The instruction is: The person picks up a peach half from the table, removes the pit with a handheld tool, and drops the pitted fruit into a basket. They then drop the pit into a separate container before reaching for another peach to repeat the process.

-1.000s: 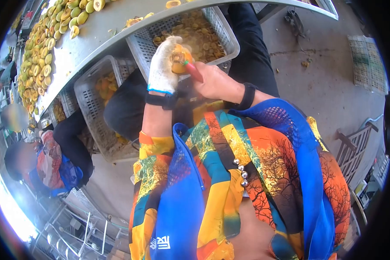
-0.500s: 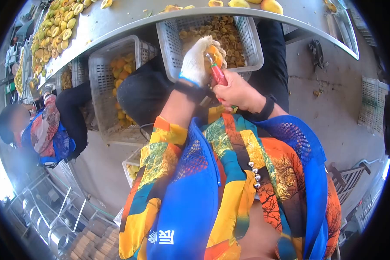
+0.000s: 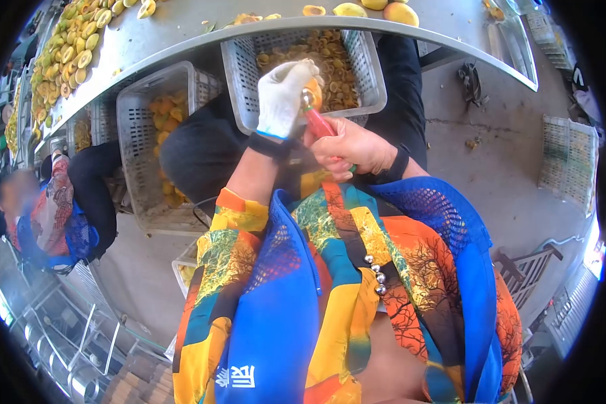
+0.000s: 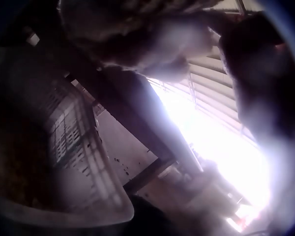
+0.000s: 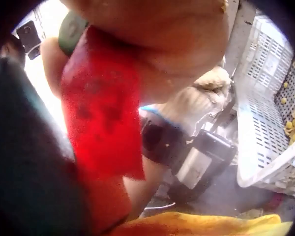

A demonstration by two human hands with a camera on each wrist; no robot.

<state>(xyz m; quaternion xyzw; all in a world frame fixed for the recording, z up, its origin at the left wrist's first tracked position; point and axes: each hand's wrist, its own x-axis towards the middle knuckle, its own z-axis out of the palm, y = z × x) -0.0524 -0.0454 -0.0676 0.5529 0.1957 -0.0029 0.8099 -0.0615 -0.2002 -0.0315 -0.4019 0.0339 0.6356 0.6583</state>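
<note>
In the head view my gloved left hand (image 3: 282,99) grips an orange-yellow fruit (image 3: 314,95) above a crate of cut pieces. My bare right hand (image 3: 357,148) is curled round the red handle (image 3: 318,123) of a tool, whose metal end (image 3: 308,99) touches the fruit. Up close in the right wrist view, the red handle (image 5: 103,103) lies under my right hand (image 5: 172,44), with the white glove (image 5: 196,101) behind. The left wrist view is dark, and the fruit cannot be made out there.
The crate of cut pieces (image 3: 377,81) stands below the metal table's edge (image 3: 276,28). Left of it is a crate of orange fruit (image 3: 131,145). Fruit halves (image 3: 71,50) are heaped on the table, and another person (image 3: 54,209) sits at the left.
Since a second ago my right hand has shifted its hold, so more of the tool's handle and its metal end show. My left hand keeps its grip on the fruit. The head view has also shifted.
</note>
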